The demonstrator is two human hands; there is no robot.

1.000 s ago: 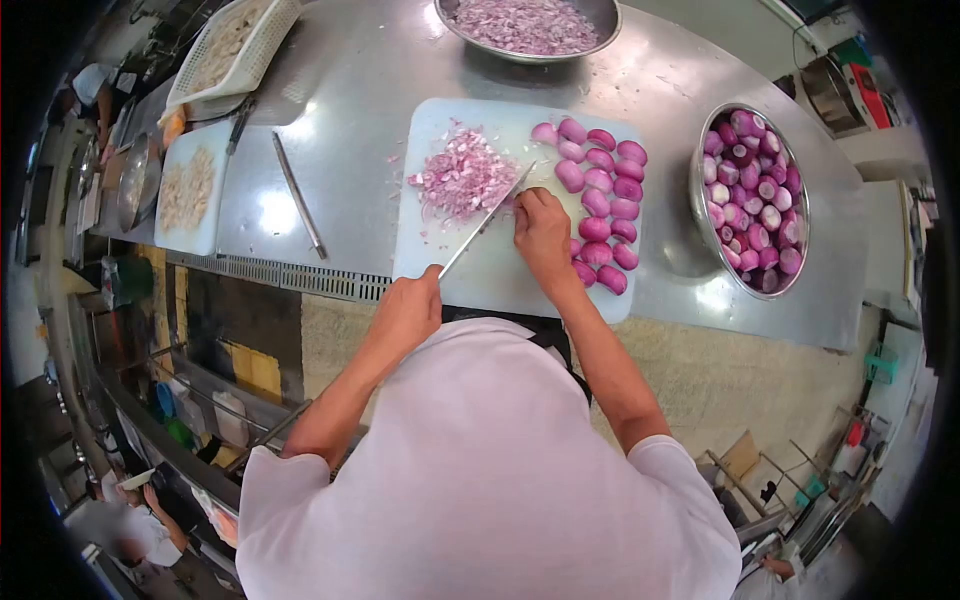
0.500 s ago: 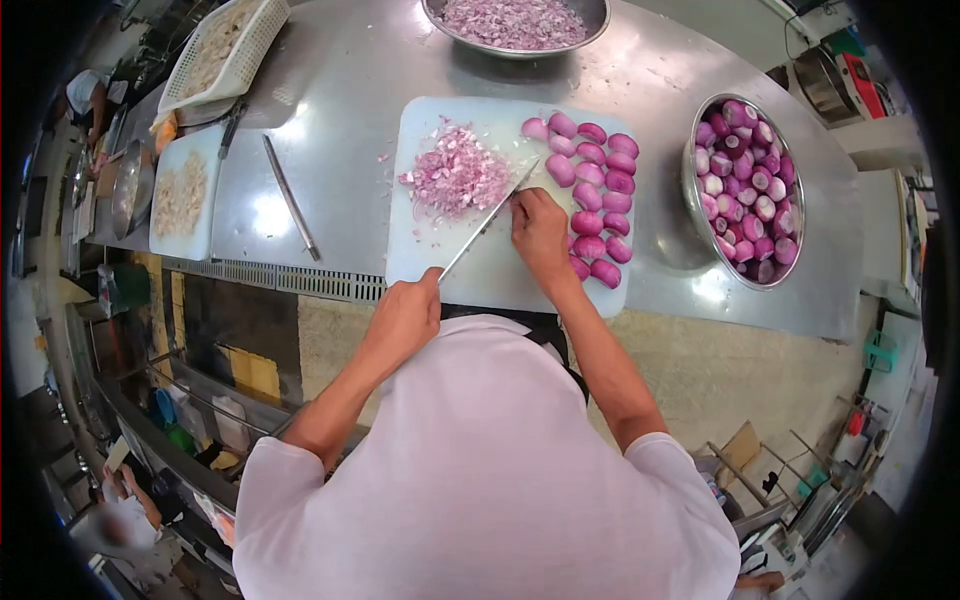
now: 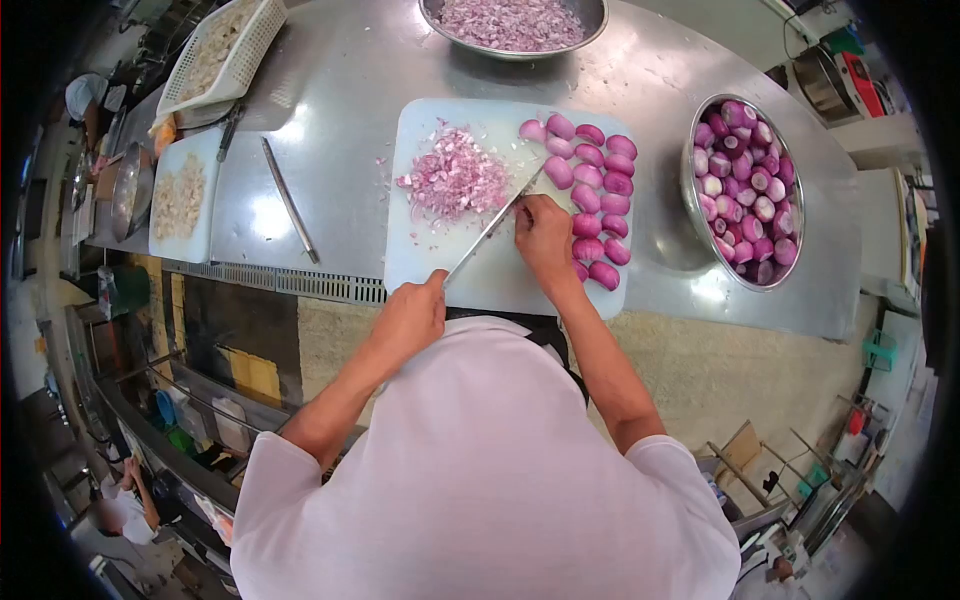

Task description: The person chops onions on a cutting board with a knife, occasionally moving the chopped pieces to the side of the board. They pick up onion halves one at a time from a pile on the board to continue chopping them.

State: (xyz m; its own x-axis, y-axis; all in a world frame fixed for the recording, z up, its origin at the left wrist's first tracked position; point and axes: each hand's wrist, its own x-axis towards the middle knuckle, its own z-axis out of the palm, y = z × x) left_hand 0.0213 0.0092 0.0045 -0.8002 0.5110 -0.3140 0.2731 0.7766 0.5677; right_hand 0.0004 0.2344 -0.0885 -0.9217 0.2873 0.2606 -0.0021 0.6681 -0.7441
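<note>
My left hand [image 3: 412,318] is closed around the handle of a long knife [image 3: 487,233], whose blade slants up and right across a white cutting board [image 3: 475,272]. Against the blade near its tip, my right hand [image 3: 545,238] has its fingers curled down. What those fingers hold is hidden beneath them. Left of the blade lies a pile of chopped red onion [image 3: 456,176]. Peeled onion halves [image 3: 588,200] stand in rows along the board's right side, close to my right hand.
A metal bowl [image 3: 690,190] of peeled onions stands right, another bowl [image 3: 470,42] of chopped onion at the back. To the left are a metal rod [image 3: 290,203], a smaller board [image 3: 208,215] with chopped pale food, a second knife [image 3: 230,132] and a white basket [image 3: 245,58]. Other people stand far left.
The knife and my left hand have shifted slightly to the right. My right hand has moved a little right and down, staying beside the blade. The onion halves remain in their rows.
</note>
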